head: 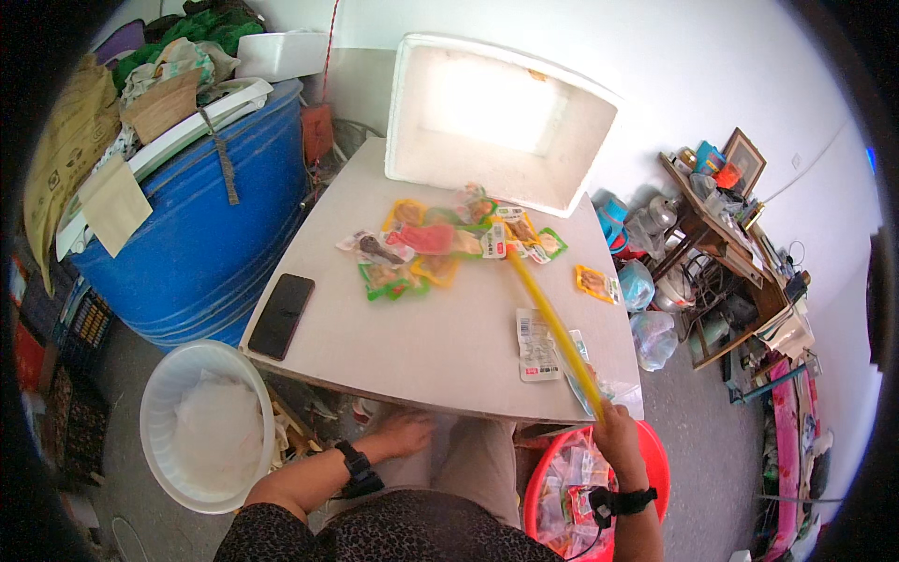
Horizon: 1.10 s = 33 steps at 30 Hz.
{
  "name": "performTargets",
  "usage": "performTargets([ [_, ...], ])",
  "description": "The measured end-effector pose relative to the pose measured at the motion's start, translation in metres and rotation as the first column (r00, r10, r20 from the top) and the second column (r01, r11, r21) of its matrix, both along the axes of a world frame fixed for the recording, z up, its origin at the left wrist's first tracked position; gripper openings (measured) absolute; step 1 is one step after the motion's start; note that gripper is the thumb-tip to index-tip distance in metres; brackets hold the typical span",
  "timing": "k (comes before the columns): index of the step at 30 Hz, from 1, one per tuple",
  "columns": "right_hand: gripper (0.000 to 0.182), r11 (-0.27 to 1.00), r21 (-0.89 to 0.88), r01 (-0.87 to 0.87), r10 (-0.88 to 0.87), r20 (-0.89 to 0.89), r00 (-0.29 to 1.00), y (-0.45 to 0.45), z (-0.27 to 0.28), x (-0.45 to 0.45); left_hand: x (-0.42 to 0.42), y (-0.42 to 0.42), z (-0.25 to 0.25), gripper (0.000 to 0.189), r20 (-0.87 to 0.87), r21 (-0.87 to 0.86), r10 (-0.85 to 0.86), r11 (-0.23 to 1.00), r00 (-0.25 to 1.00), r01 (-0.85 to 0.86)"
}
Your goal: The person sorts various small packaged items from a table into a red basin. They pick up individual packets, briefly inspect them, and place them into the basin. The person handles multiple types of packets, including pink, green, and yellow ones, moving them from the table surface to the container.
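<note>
My right hand [617, 430] grips the lower end of a long yellow stick [555, 323] at the table's near right edge. The stick slants away to the left, its orange-red tip [511, 249] at a spread of sealed food packets [466, 242]. Among these packets is a blurred pinkish-red item [428, 239], too smeared to name. My left hand [409, 432] is low over my lap, below the table's front edge, its blurred fingers near my thigh. A silver-backed packet [538, 345] lies left of the stick; another packet [581, 351] is partly beneath it.
An open white foam box [400, 105] stands on its side at the back of the table [393, 344]. A black smartphone [281, 317] lies at the left. Below are a white plastic tub [151, 421] and a red basin [657, 464] of packets. A blue barrel [211, 260] stands left.
</note>
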State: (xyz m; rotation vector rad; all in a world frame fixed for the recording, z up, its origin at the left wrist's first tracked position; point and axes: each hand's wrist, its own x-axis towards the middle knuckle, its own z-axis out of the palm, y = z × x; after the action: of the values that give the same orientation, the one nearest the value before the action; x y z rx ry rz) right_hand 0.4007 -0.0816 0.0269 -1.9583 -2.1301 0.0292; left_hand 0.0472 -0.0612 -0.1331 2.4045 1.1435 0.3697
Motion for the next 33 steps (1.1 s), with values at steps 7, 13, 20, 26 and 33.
performTargets([
  [7,0.023,0.99,0.141,-0.031,0.046,-0.109,0.993,-0.047,-0.018,0.018,0.001,-0.001,0.003,0.029,-0.047,-0.012,-0.002,1.0,0.999,0.002],
  [13,0.027,0.973,0.153,0.175,-0.165,-0.078,0.983,-0.047,-0.015,0.028,0.0,0.0,0.001,0.028,-0.002,-0.069,-0.002,0.998,1.0,0.002],
  [20,0.029,0.983,0.148,0.11,-0.101,-0.066,0.993,-0.029,-0.01,0.033,0.002,-0.001,0.012,0.024,-0.056,-0.035,0.018,0.999,0.998,-0.02],
  [26,0.03,0.998,-0.015,0.068,-0.07,-0.15,0.986,-0.04,0.009,0.013,0.001,0.0,0.001,0.024,-0.063,-0.005,0.028,1.0,0.998,-0.029],
  [33,0.035,0.99,0.084,0.11,-0.102,-0.095,0.99,-0.074,-0.008,0.041,0.004,-0.003,0.001,0.023,0.03,0.127,0.03,0.991,0.999,-0.034],
])
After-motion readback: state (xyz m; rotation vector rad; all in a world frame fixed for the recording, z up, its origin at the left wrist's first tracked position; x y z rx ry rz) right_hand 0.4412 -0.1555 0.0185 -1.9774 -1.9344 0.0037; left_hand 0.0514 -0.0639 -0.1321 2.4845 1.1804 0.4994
